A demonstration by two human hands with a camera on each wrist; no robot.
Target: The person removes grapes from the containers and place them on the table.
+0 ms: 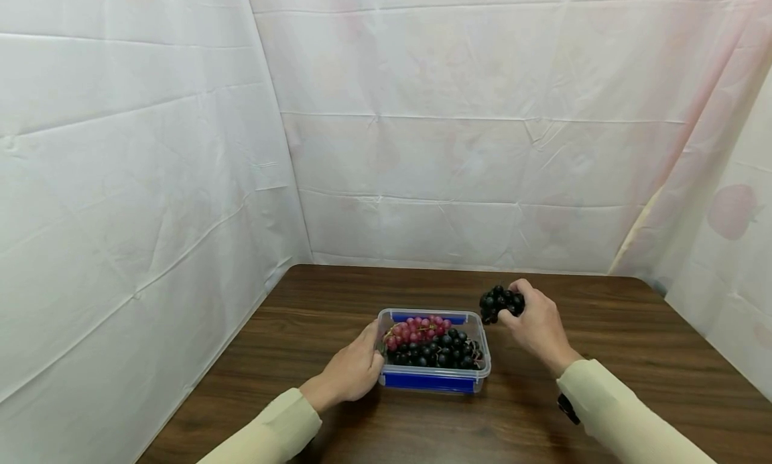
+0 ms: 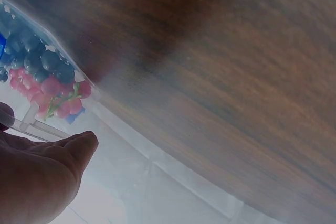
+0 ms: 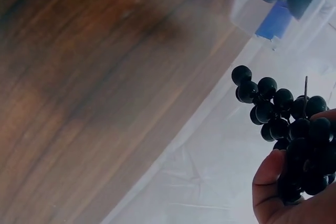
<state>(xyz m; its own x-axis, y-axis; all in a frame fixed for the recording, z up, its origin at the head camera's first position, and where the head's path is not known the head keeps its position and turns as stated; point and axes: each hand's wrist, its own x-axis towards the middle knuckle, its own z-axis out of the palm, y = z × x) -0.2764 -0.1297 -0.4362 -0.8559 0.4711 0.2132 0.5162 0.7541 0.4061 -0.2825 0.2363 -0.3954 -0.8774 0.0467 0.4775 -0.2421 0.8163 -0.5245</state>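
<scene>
My left hand [image 1: 356, 367] holds the left side of a clear plastic food container [image 1: 434, 382] with blue latches. In the left wrist view the thumb tip lies at the rim and the fingers are along the outer wall. Inside the container are a bunch of red grapes [image 1: 416, 330] toward the back left and black grapes [image 1: 446, 350] along the front and right. My right hand [image 1: 539, 323] grips another bunch of black grapes [image 1: 502, 302], raised just right of the container, apart from it. In the right wrist view the thumb and fingers clasp this bunch [image 3: 278, 111], and a thin stem sticks up.
The container stands on a brown wood-grain table [image 1: 338, 290] with rounded far corners. White fabric sheets [image 1: 458, 149] hang behind and beside the table. A dark band [image 1: 568, 409] shows under the right sleeve.
</scene>
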